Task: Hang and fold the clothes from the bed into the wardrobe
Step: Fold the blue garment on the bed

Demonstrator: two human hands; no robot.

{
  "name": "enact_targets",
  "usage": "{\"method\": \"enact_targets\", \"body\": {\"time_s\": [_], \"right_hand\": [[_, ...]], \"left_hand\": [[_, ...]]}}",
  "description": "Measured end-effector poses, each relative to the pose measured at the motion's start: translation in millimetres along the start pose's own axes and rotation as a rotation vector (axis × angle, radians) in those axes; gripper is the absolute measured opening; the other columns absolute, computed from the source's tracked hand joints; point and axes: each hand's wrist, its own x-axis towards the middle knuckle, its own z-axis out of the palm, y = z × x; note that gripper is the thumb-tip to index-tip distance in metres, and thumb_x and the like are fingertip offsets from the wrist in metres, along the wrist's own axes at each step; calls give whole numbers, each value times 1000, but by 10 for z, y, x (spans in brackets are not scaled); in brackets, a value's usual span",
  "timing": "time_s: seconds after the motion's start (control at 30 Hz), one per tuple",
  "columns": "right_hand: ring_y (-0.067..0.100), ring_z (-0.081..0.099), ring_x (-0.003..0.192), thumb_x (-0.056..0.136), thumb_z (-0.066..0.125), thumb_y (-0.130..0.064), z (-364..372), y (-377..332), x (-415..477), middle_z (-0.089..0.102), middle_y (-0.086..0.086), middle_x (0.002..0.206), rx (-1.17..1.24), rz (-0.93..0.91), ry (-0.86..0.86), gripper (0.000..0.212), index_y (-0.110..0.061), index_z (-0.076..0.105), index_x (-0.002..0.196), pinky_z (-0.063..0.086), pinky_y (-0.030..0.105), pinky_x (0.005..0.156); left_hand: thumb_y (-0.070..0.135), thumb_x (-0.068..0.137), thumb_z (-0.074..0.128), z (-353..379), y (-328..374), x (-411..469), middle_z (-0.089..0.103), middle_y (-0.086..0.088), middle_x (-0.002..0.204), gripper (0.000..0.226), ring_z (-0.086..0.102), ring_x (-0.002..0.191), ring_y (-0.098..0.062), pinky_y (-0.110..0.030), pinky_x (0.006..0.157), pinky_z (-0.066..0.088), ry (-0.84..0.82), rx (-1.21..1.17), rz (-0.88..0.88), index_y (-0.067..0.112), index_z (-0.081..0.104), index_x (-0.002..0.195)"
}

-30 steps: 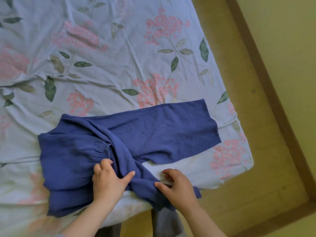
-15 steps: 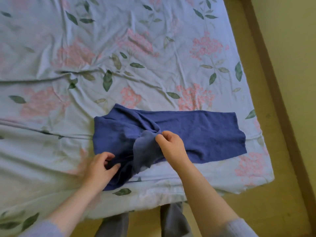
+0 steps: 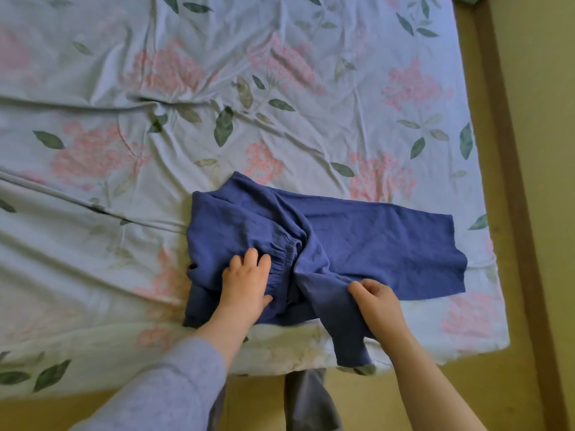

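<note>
A blue garment [image 3: 373, 241] with a gathered cuff lies partly folded on the floral bed sheet [image 3: 186, 119] near the front right corner of the bed. My left hand [image 3: 247, 286] lies flat on the folded left part, fingers straight, just beside the gathered cuff. My right hand [image 3: 375, 301] pinches a strip of the blue cloth that runs down over the bed's front edge. The right part of the garment is spread flat toward the bed's right side.
The sheet is wrinkled, with a long crease at the left. Yellow floor [image 3: 544, 275] with a brown strip runs along the bed's right side. My grey trouser legs [image 3: 308, 399] stand at the bed's front edge.
The left part of the garment has been folded over. My left hand moved onto it and flattened. My right hand came down from the garment's middle to the front edge, still pinching cloth.
</note>
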Motion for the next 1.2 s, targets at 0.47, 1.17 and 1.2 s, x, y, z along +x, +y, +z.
{"method": "enact_targets", "body": {"time_s": [0.47,1.17,1.2], "right_hand": [[21,35,62,88,57,-19,-20,227,79,36,12,63,65,152,48,26,-6,46,68,33,33,57],[21,45,63,94,51,-24,726,-1497,-481,49,5,66,192,-54,-169,25,-14,55,72,38,26,49],[22,47,68,94,51,-25,818,-1588,-513,52,8,71,179,-62,-170,22,-13,57,76,40,29,55]], "left_hand": [[54,69,77,-44,567,314,31,-8,129,88,42,113,-32,-40,84,47,-86,-268,-416,9,34,130],[3,83,60,-771,-2502,-534,61,-21,94,19,54,80,-37,-40,69,42,451,-720,-823,3,55,102],[4,82,61,-762,-2590,-545,61,-24,103,29,57,88,-41,-43,74,45,442,-681,-827,1,54,111]]}}
